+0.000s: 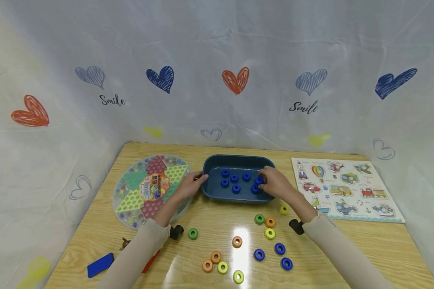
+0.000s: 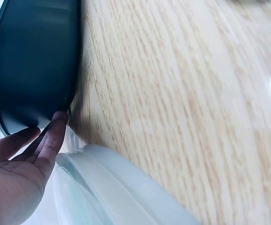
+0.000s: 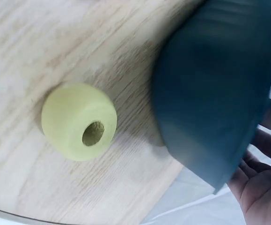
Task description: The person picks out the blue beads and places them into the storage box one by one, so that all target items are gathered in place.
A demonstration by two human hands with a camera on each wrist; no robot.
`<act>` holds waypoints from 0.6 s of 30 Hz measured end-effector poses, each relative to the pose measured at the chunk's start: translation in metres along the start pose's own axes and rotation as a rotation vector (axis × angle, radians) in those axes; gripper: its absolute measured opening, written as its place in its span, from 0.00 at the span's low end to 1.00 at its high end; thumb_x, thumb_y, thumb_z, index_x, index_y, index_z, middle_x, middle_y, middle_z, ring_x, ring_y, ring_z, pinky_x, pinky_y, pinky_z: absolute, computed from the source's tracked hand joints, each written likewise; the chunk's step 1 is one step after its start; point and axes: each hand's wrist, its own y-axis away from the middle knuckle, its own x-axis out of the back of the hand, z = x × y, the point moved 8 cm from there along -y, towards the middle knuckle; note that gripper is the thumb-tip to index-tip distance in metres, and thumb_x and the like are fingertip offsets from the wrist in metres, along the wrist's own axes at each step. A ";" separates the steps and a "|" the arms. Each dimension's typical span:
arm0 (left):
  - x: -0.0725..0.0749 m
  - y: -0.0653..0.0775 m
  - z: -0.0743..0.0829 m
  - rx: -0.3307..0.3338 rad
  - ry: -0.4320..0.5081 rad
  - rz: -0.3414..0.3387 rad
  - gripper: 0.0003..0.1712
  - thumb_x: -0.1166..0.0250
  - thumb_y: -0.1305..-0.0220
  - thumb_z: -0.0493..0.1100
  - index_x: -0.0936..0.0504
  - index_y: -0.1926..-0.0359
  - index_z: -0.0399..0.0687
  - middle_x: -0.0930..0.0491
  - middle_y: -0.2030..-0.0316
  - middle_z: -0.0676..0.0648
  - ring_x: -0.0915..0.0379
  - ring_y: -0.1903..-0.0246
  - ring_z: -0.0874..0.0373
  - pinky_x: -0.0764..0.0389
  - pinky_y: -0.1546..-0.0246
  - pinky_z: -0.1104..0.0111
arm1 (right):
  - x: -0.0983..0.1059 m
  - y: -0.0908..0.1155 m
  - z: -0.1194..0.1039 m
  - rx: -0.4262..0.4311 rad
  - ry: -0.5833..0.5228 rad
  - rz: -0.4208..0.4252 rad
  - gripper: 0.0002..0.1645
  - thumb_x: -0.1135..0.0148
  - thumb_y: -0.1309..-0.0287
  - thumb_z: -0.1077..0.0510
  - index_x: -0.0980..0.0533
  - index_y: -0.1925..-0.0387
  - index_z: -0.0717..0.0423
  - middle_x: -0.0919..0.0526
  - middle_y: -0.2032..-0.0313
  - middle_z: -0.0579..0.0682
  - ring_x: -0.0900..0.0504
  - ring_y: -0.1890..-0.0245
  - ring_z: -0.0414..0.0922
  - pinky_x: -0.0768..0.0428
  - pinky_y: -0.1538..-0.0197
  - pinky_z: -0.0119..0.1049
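Observation:
A dark blue-green plastic basin (image 1: 220, 196) stands at the table's middle, with several blue beads (image 1: 236, 188) inside. My left hand (image 1: 191, 184) grips its left end, thumb at the rim; in the left wrist view the fingers (image 2: 55, 133) press the outer wall. Reaching over the right end, my right hand (image 1: 275, 182) pinches a blue bead (image 1: 259, 180) just above another one. In the right wrist view the basin wall hides the fingertips of that hand (image 3: 261, 187), and a yellow bead (image 3: 74, 119) lies outside on the table.
Loose green, orange, yellow and blue beads (image 1: 259, 255) lie in front of the basin. A round board game (image 1: 134, 200) is at the left, a picture puzzle board (image 1: 351, 188) at the right. A blue block (image 1: 100, 265) lies at the front left.

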 end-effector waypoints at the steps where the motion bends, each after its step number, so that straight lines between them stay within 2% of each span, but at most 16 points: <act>1: 0.000 0.000 0.000 0.003 0.001 0.000 0.24 0.48 0.31 0.52 0.27 0.41 0.43 0.23 0.52 0.45 0.28 0.53 0.52 0.29 0.52 0.57 | -0.001 -0.003 0.001 0.003 0.023 -0.006 0.17 0.29 0.58 0.66 0.21 0.62 0.65 0.27 0.71 0.51 0.29 0.73 0.45 0.27 0.69 0.39; 5: 0.000 0.000 0.000 0.006 0.003 0.003 0.25 0.48 0.31 0.52 0.27 0.40 0.42 0.23 0.52 0.45 0.28 0.53 0.52 0.29 0.52 0.57 | -0.005 -0.012 0.003 0.013 0.121 -0.019 0.12 0.33 0.58 0.70 0.21 0.67 0.66 0.25 0.71 0.53 0.26 0.70 0.48 0.24 0.65 0.43; 9: 0.000 0.001 0.000 0.008 -0.001 0.001 0.25 0.48 0.31 0.52 0.28 0.40 0.43 0.23 0.51 0.45 0.29 0.51 0.52 0.29 0.51 0.57 | -0.011 -0.019 0.006 -0.022 0.193 -0.064 0.08 0.39 0.60 0.72 0.22 0.72 0.64 0.25 0.73 0.53 0.27 0.71 0.49 0.25 0.66 0.45; 13: 0.000 0.001 0.001 0.008 0.008 -0.011 0.25 0.48 0.31 0.52 0.28 0.39 0.43 0.24 0.50 0.45 0.29 0.51 0.51 0.30 0.51 0.57 | -0.018 -0.021 0.007 -0.034 0.220 -0.116 0.12 0.38 0.60 0.72 0.21 0.67 0.65 0.23 0.69 0.55 0.25 0.67 0.50 0.24 0.63 0.47; 18: 0.000 0.000 -0.001 0.010 0.013 -0.011 0.26 0.48 0.31 0.53 0.28 0.40 0.44 0.24 0.50 0.46 0.29 0.51 0.52 0.29 0.51 0.57 | -0.021 -0.021 0.008 -0.021 0.209 -0.112 0.13 0.34 0.57 0.69 0.20 0.64 0.65 0.20 0.66 0.57 0.23 0.61 0.52 0.24 0.58 0.48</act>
